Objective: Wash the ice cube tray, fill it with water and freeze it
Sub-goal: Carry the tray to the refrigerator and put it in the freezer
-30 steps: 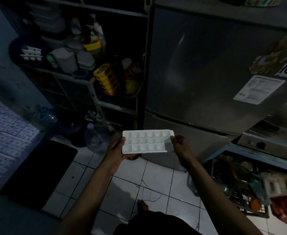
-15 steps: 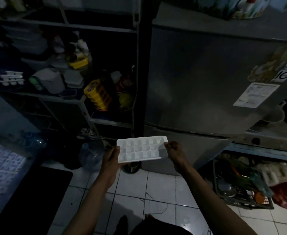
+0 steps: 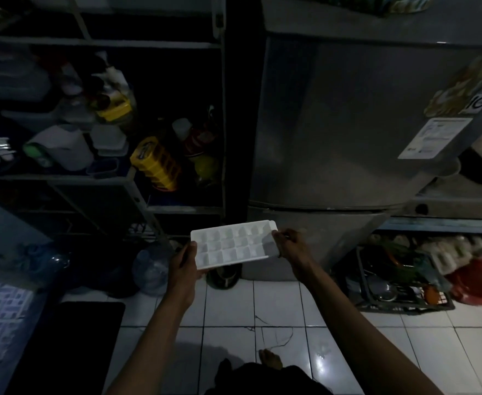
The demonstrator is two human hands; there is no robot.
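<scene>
A: How is the ice cube tray [image 3: 232, 246] held?

B: It is gripped at both short ends. The fingers [image 3: 191, 246] of the left hand [image 3: 183, 266] are curled round its left end, thumb on the rim; the right hand [image 3: 290, 244] is clamped on the right end, thumb on top.

A: And where is it carried, taken from the fridge [image 3: 348, 132]?

B: It is held in the air just in front of the fridge's lower door, near the left corner, roughly level with a slight tilt, above the tiled floor [image 3: 277, 309]. Whether water lies in the cells cannot be told; the light is too dim.

A: What else is seen around the fridge?

B: A shelf rack [image 3: 100, 178] crowded with containers is set to its left, a water jug [image 3: 150, 269] stands on the floor by its left foot, and a basket [image 3: 399, 286] of kitchenware is placed low to its right.

A: Which step is judged to be in hand?

B: The last one, probably: the tray is being brought to the freezer. The doors are shut, so one hand must be freed to open a door while the tray is kept level by the other.
</scene>
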